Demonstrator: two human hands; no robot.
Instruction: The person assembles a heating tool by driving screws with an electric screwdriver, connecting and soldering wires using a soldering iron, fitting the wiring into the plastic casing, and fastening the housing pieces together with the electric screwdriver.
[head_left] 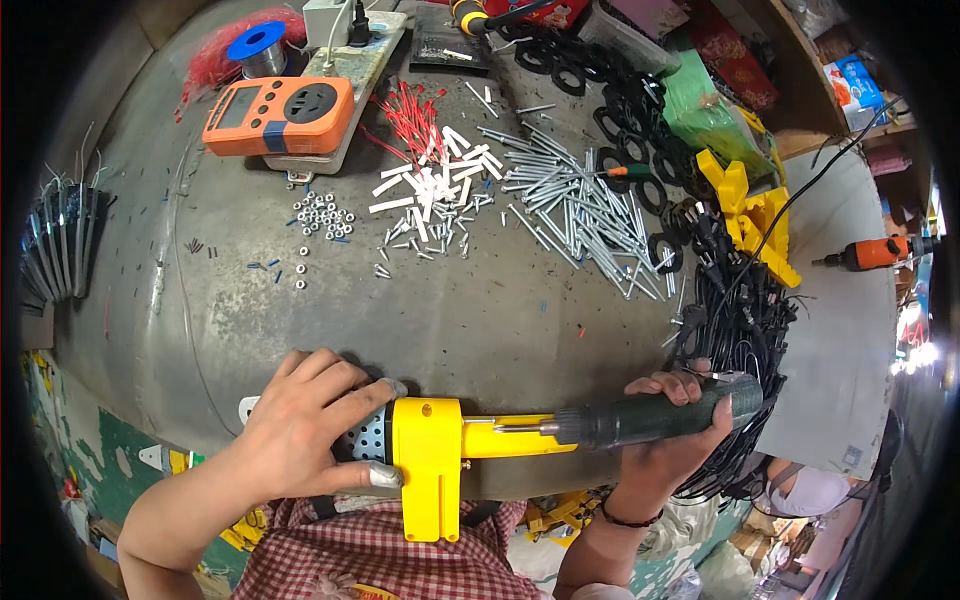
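Observation:
At the table's near edge, my left hand (300, 425) is closed around a perforated metal tube (368, 438) with a yellow plastic housing (428, 475) on its right end. Grey coverings show on its thumb and a fingertip. A yellow handle part (520, 436) runs rightward from the housing. My right hand (680, 425) grips a dark electric screwdriver (640, 418), lying level with its bit pointing left over the handle part. A thin silver screw (480, 420) shows between the bit and the housing; whether the bit touches it I cannot tell.
Beyond my hands lie nuts (322, 215), long screws (580, 205), white sleeves (432, 190) and red wires (410, 115). An orange meter (285, 115) stands back left. Black cables (735, 330), yellow parts (750, 215) and an orange-and-black power driver (880, 253) are on the right.

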